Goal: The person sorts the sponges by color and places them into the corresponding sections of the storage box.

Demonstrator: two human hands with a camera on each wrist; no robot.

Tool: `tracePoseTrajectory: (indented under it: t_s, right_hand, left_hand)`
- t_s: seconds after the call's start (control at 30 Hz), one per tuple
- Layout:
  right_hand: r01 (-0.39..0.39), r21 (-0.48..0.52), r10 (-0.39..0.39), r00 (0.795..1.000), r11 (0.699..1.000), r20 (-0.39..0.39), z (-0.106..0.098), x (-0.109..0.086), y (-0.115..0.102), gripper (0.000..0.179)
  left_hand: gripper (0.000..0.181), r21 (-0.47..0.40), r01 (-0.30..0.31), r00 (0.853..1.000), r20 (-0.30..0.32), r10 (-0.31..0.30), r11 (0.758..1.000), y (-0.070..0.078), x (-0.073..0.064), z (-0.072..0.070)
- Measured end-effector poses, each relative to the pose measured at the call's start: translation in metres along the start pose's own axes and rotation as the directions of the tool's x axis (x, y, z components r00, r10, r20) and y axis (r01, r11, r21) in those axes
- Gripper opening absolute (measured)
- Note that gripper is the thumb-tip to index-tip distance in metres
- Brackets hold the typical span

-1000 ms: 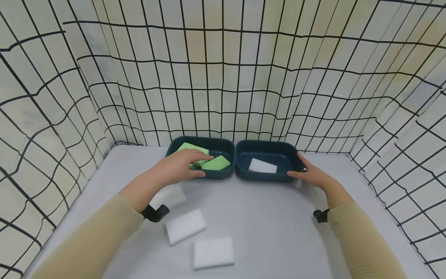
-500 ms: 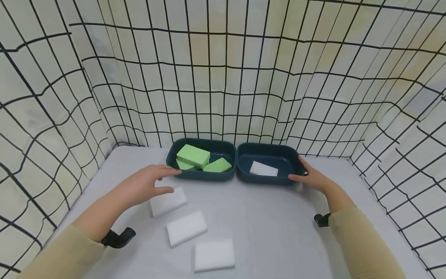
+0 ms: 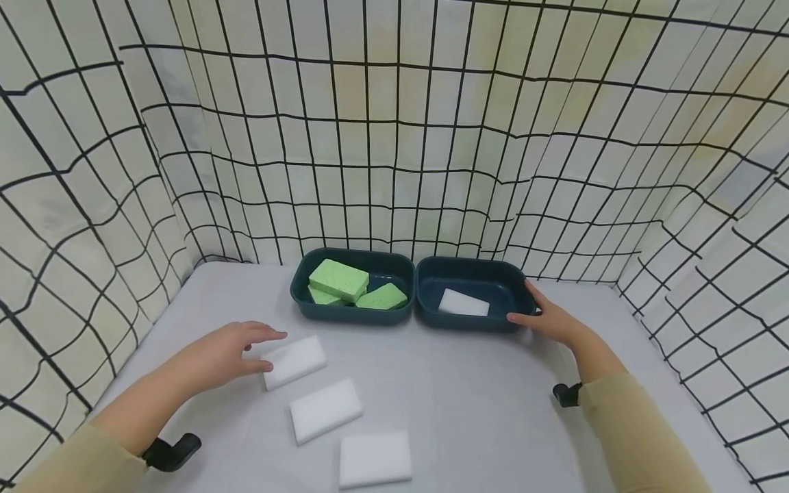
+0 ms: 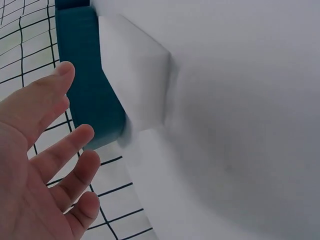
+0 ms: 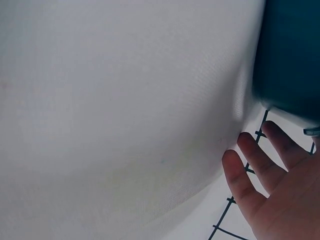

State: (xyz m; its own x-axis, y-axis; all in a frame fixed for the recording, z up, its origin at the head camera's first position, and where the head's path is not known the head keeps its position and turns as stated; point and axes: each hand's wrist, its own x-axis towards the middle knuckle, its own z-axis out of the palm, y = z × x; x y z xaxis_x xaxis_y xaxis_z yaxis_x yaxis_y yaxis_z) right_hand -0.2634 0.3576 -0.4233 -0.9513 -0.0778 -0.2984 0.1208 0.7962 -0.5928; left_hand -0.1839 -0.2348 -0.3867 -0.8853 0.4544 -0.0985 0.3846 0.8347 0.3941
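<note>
My left hand (image 3: 224, 357) reaches over the table at the left with nothing in it, thumb and fingers spread apart. Just beyond its fingertips lies the nearest white sponge block (image 3: 296, 361), also seen in the left wrist view as a white block (image 4: 135, 65) before the bin. A second white sponge (image 3: 327, 411) and a third (image 3: 374, 460) lie closer to me. At the right end of the right dark teal bin (image 3: 462, 323), my right hand (image 3: 551, 316) touches the side with thumb and index finger; its other fingers look extended in the right wrist view. Inside lies one white sponge (image 3: 464, 302).
Beside it, end to end, stands the left dark teal bin (image 3: 357, 315), holding several green sponges (image 3: 339, 279). A black wire grid (image 3: 394, 164) with pale cloth behind it encloses the back and sides of the white table (image 3: 481, 397).
My left hand has come out from over the left bin and drawn back left and nearer, to the nearest white sponge. The right hand stays at the right bin.
</note>
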Motion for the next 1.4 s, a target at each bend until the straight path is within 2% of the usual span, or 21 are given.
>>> tracePoseTrajectory:
  t_s: [0.17, 0.5, 0.83, 1.17, 1.4]
  right_hand:
    - [-0.003, 0.002, 0.003, 1.000, 1.000, 0.000, -0.002, -0.001, 0.000, 0.115]
    - [0.000, 0.001, 0.000, 1.000, 1.000, -0.003, -0.003, 0.000, 0.001, 0.112]
    - [-0.008, 0.004, 0.008, 1.000, 1.000, -0.005, -0.001, 0.000, 0.000, 0.108]
    - [-0.019, -0.011, 0.019, 1.000, 1.000, -0.012, -0.001, 0.002, -0.002, 0.108]
    - [-0.011, -0.010, 0.011, 1.000, 1.000, -0.009, -0.001, 0.003, 0.001, 0.108]
  left_hand:
    - [0.058, -0.002, 0.049, 0.998, 0.033, -0.049, 0.999, -0.008, -0.001, 0.010]
    - [0.062, 0.010, 0.093, 0.994, 0.058, -0.093, 0.996, -0.010, 0.001, 0.021]
    - [0.059, 0.018, 0.072, 0.996, 0.050, -0.073, 0.997, -0.013, -0.001, 0.029]
    - [0.069, 0.052, 0.085, 0.996, 0.033, -0.087, 0.995, -0.012, -0.001, 0.030]
    - [0.070, 0.045, 0.093, 0.995, 0.037, -0.095, 0.995, -0.013, 0.000, 0.032]
